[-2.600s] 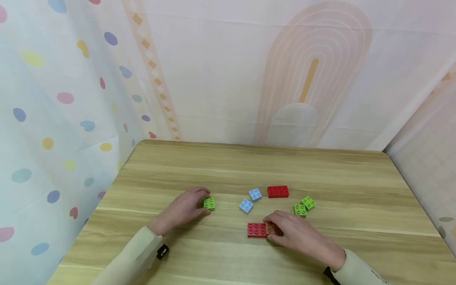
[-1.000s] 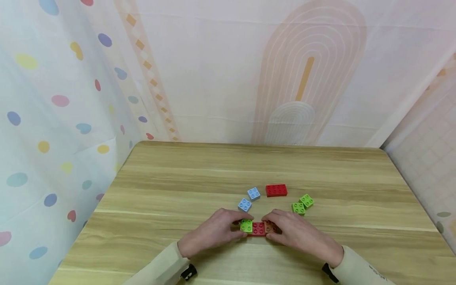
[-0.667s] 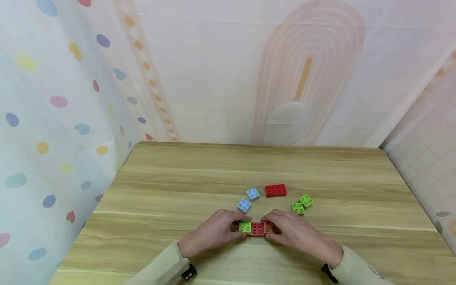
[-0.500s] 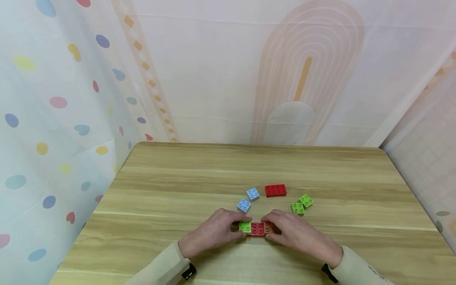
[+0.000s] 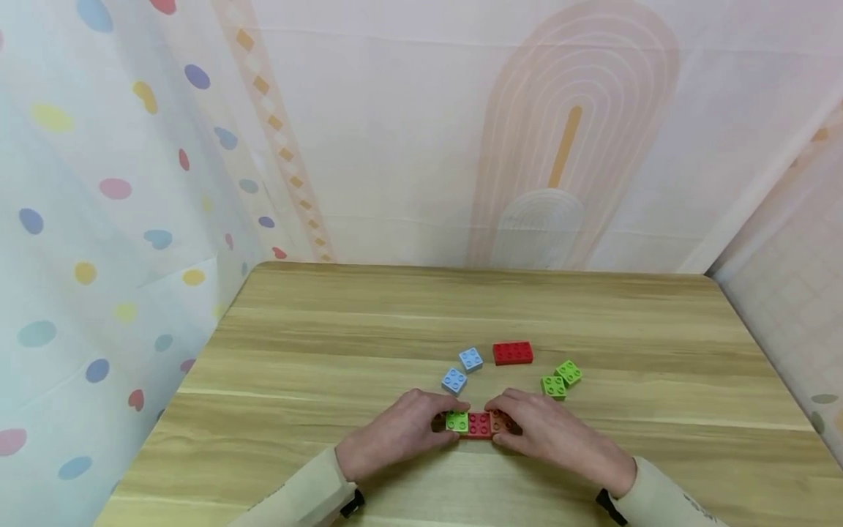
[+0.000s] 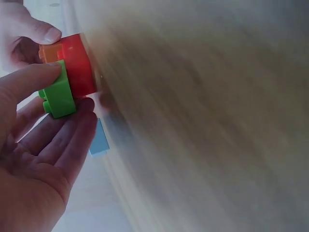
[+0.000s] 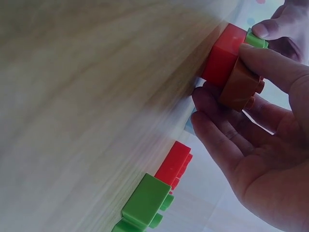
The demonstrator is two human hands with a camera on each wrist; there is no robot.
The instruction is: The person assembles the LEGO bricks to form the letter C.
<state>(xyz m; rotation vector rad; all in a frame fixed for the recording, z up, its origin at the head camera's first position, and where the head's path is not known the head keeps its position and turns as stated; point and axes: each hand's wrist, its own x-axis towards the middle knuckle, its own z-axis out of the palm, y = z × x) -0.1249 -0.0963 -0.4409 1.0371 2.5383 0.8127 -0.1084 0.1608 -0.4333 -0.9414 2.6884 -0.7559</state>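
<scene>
My left hand [image 5: 407,432] pinches a lime green toy building brick [image 5: 457,421] between thumb and fingers. That brick sits on the left end of a long red brick [image 5: 479,424] and juts out past it. At the red brick's other end, my right hand [image 5: 549,432] grips an orange-brown brick [image 7: 240,87], which overhangs the right end. Two columns of red studs show between the two small bricks. In the left wrist view the thumb presses the green brick [image 6: 60,92] near the red brick's side [image 6: 79,65]. Whether the green brick is fully seated I cannot tell.
Behind the hands on the wooden table [image 5: 329,315] lie two light blue bricks [image 5: 454,380], a second long red brick [image 5: 512,353] and two green bricks [image 5: 554,387] touching each other at the right. Patterned curtains [image 5: 395,146] stand along the table's back and sides.
My left hand has carried the green brick rightward from the table onto the red brick's left end. My right hand has kept its grip on the orange-brown brick. Over the last half second, little differs.
</scene>
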